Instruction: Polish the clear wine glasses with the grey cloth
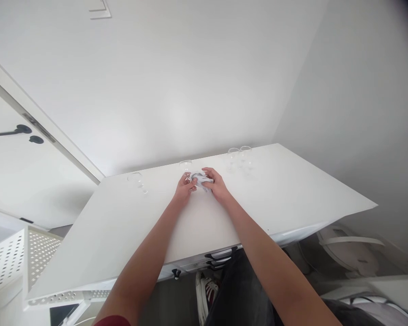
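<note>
Both hands meet over the middle of the white tabletop. My left hand (184, 188) is closed around a small clear glass, most of it hidden by the fingers and the cloth. A crumpled white-and-grey cloth (200, 179) lies between the hands, pressed against the glass. My right hand (218, 184) grips the cloth from the right side, thumb in front and fingers behind. Just beyond the left fingers stands another clear glass (186, 164), its lower part hidden.
A stemmed glass (135, 179) is on the left of the table (139, 235). Two more glasses stand close together at the back right, one (233, 158) beside the other (245, 156). A wall rises behind; a door handle (18, 130) is far left. White perforated panels (42, 251) flank the table's left corner.
</note>
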The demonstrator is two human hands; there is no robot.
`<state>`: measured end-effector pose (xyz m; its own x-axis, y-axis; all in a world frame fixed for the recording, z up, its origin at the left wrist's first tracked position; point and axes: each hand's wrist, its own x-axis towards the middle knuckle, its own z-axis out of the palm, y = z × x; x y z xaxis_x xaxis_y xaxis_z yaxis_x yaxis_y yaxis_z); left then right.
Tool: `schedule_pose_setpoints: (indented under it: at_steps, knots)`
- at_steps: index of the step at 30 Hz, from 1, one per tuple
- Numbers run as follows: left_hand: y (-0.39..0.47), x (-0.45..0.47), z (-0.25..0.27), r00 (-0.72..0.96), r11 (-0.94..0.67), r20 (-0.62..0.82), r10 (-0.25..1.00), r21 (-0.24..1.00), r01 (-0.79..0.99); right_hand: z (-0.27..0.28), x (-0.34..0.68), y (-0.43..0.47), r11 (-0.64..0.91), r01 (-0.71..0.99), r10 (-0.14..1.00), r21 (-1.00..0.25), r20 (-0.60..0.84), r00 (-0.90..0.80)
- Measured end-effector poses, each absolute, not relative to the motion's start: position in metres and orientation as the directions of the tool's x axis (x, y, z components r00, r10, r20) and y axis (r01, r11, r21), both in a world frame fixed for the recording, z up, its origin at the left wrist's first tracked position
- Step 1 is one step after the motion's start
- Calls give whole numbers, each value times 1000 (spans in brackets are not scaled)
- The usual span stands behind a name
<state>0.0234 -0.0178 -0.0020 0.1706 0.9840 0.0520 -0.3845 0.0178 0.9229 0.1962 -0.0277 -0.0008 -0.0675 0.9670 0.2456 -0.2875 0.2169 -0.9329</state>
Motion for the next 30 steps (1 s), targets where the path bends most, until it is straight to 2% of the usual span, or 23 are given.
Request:
schedule_pose_setpoints:
  at_steps: [7, 11, 14, 16, 18, 20, 23, 26, 28, 30]
  knots:
    - [-17, 21, -2, 77, -43, 69, 995, 953, -299, 1, 194, -29, 82, -370, 979, -926, 145, -145]
    - [-20, 21, 2, 137, -44, 88, 987, 954, -297, 6, 194, -32, -32, -477, 971, -878, 85, -222]
    - [-23, 21, 5, 205, -9, 86, 975, 937, -349, 8, 193, -34, -70, -399, 964, -914, 41, -263]
    - [-23, 20, 7, 222, 8, 79, 972, 931, -365, 7, 194, -34, 9, -306, 960, -952, 94, -265]
    - [-23, 20, 7, 221, 9, 77, 972, 931, -364, 6, 195, -33, 94, -271, 961, -958, 158, -227]
    - [-22, 19, 6, 212, -3, 85, 974, 933, -359, 4, 197, -30, 93, -328, 970, -940, 159, -183]
    - [-20, 17, 5, 188, -32, 109, 976, 928, -371, -1, 200, -24, -14, -476, 999, -879, 7, -43]
    - [-20, 15, 5, 185, -38, 126, 975, 907, -420, -8, 203, -16, -26, -565, 959, -825, -179, 218]
    - [-21, 14, 6, 218, -23, 133, 967, 895, -445, -10, 204, -13, 31, -601, 925, -799, -205, 321]
    - [-22, 15, 6, 296, 9, 129, 946, 906, -423, -8, 203, -14, 99, -644, 938, -758, -146, 316]
